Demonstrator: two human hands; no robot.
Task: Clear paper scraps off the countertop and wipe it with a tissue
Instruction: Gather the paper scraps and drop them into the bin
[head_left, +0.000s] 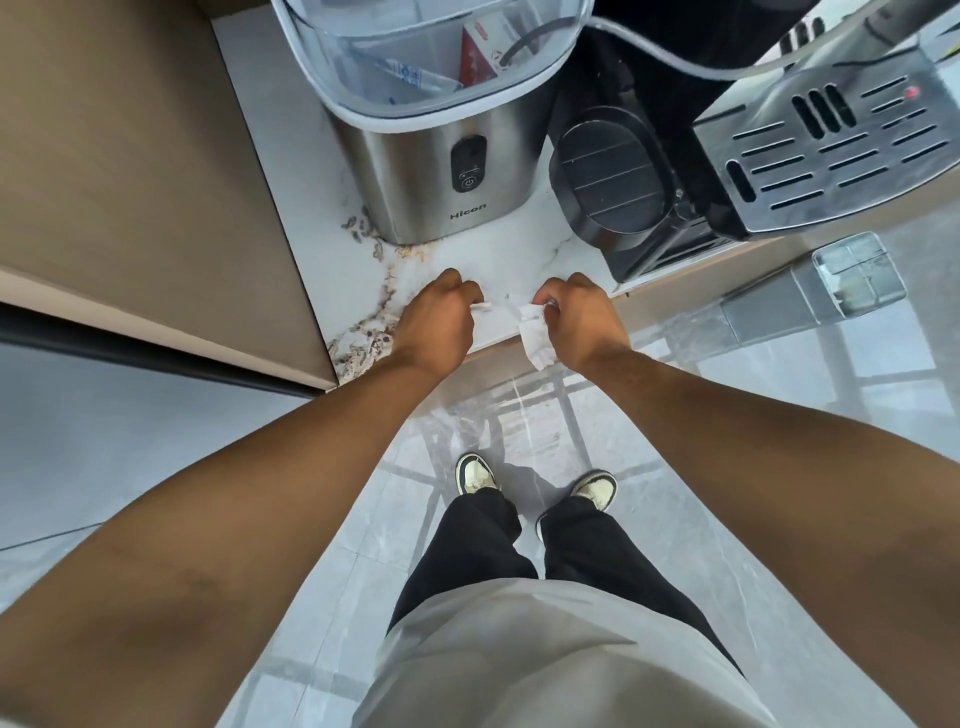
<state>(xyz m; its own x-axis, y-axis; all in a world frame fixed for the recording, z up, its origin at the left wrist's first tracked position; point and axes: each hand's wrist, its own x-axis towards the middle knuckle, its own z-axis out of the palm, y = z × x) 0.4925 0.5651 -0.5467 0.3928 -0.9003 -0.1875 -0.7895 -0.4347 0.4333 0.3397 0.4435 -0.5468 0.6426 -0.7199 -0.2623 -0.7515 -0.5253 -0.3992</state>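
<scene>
Both my hands rest at the front edge of the white marble countertop (524, 260). My left hand (439, 317) is closed, with a small white paper scrap (480, 306) poking out of its fingers. My right hand (582, 317) grips a crumpled white tissue (535, 338), which hangs down past the counter edge. Another small white scrap (514, 300) lies on the counter between the two hands.
A steel Hicon appliance (457, 166) with a clear lid stands just behind my hands. To its right are a black round-topped machine (608, 176) and a steel slotted tray (831, 140). A brown cabinet wall (145, 171) bounds the left. A steel bin (815, 291) stands on the floor at right.
</scene>
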